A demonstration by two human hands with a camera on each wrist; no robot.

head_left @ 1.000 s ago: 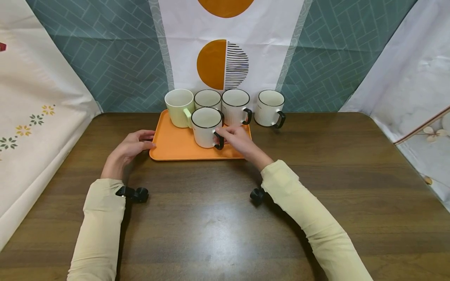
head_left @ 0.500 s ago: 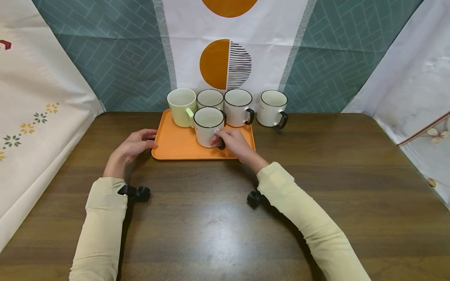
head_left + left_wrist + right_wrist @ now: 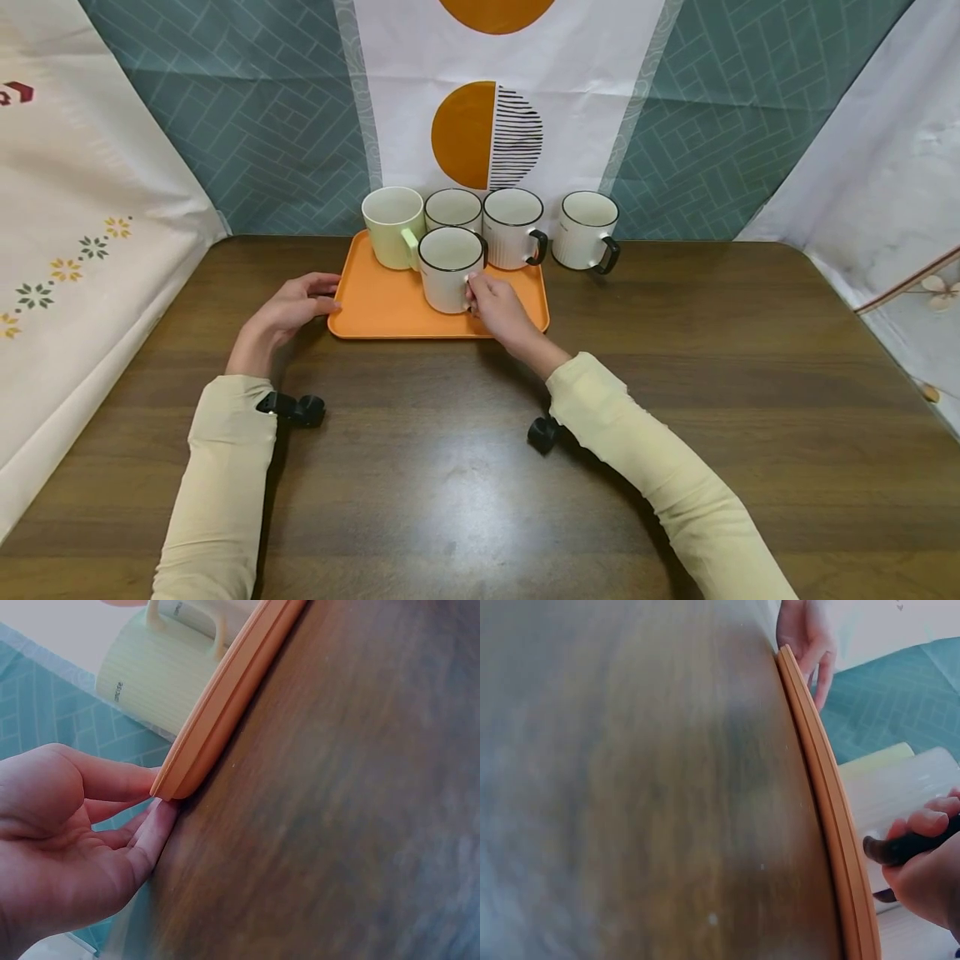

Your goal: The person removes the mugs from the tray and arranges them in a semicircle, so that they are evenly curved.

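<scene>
Orange plastic is what I see first from the head camera: one tray (image 3: pixel 375 304) on the dark wooden table (image 3: pixel 450 483). I count five mugs in all. Four stand on the tray: one pale green mug (image 3: pixel 390 227) at the back left, two white mugs (image 3: pixel 452 209) with black rims behind, and the front white mug (image 3: pixel 447 271). A fifth, another white mug (image 3: pixel 587 231), stands on the table just right of the tray. My right hand (image 3: pixel 498 308) has its fingers curled round the front mug's black handle. My left hand (image 3: pixel 288 310) lies relaxed, fingers loosely extended, fingertips touching the tray's left edge.

At the left wrist, the left hand (image 3: pixel 75 840) is loose, one finger against the tray rim (image 3: pixel 217 712) and others beneath its corner; the green mug (image 3: pixel 161 675) stands above.

At the right wrist, the right hand (image 3: pixel 926 862) grips the black handle (image 3: pixel 896 847), with the tray edge (image 3: pixel 832 817) running alongside.
</scene>
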